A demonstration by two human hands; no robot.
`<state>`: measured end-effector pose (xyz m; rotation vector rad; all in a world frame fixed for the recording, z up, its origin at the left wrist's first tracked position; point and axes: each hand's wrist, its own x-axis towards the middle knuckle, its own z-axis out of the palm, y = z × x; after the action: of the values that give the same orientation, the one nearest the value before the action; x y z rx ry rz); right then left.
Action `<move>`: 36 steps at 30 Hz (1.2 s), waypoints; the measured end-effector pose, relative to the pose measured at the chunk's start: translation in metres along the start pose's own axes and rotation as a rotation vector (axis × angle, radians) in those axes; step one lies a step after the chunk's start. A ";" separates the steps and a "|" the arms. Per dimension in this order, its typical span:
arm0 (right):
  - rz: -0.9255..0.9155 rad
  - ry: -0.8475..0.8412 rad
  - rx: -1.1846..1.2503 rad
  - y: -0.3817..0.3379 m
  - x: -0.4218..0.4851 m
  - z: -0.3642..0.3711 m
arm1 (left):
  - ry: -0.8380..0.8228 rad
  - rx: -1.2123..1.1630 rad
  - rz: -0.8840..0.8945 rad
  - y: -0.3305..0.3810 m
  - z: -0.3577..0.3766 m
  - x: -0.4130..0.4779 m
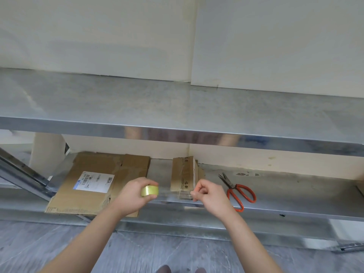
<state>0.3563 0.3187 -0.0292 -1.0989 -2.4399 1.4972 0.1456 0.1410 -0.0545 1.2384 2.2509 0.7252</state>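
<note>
Left hand (136,194) curls round the roll (150,190); right hand (209,194), apart from it, pinches the tape end (192,193). Light, sticky, floppy: likely best held taut by roll and tip.

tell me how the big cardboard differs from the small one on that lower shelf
The big cardboard is much wider and lies opened flat; the small cardboard is a narrow folded piece. The big cardboard carries a white label; the small cardboard shows dark printed characters. The small cardboard lies behind the tape strip pulled from the tape roll; the big cardboard lies left of it. Both are brown, on the lower shelf.
</note>
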 end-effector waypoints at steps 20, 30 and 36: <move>0.156 -0.015 -0.285 0.018 0.055 -0.006 | -0.186 0.119 -0.199 -0.015 0.039 0.052; 0.294 0.094 0.092 0.059 0.050 0.003 | -0.245 0.215 0.003 0.009 0.047 0.069; 0.242 0.276 0.189 0.058 0.041 0.044 | -0.216 0.208 -0.004 0.011 0.054 0.069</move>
<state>0.3386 0.3260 -0.1112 -1.4879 -1.9990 1.4830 0.1522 0.2173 -0.0981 1.3367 2.1892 0.3423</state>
